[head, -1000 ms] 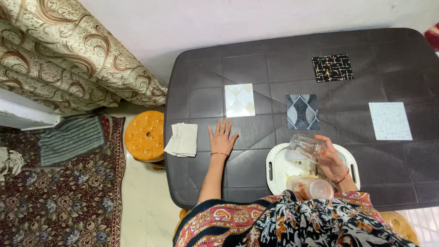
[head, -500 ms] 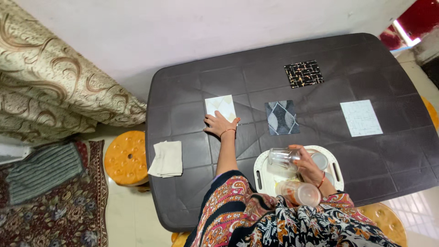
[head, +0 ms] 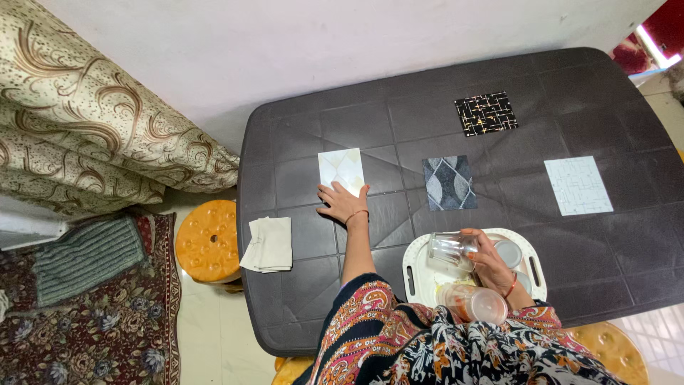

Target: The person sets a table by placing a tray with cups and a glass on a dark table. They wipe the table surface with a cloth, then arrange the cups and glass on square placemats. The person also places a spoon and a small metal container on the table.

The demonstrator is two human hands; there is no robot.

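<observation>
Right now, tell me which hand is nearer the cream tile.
Left. The left hand rests at the cream tile's near edge, fingers touching it; the right hand holds a glass over the white tray, well apart.

The table (head: 591,242) is dark brown with a moulded grid; toward its far edge lie a cream diamond-patterned tile (head: 340,170), a grey-and-black wavy tile (head: 449,182), a black tile with gold lines (head: 486,113) and a pale tile with fine lines (head: 578,185); the tray (head: 412,265) at the near edge is white; the folded cloth (head: 268,244) near the left edge is beige; the glass (head: 449,249) is clear.
</observation>
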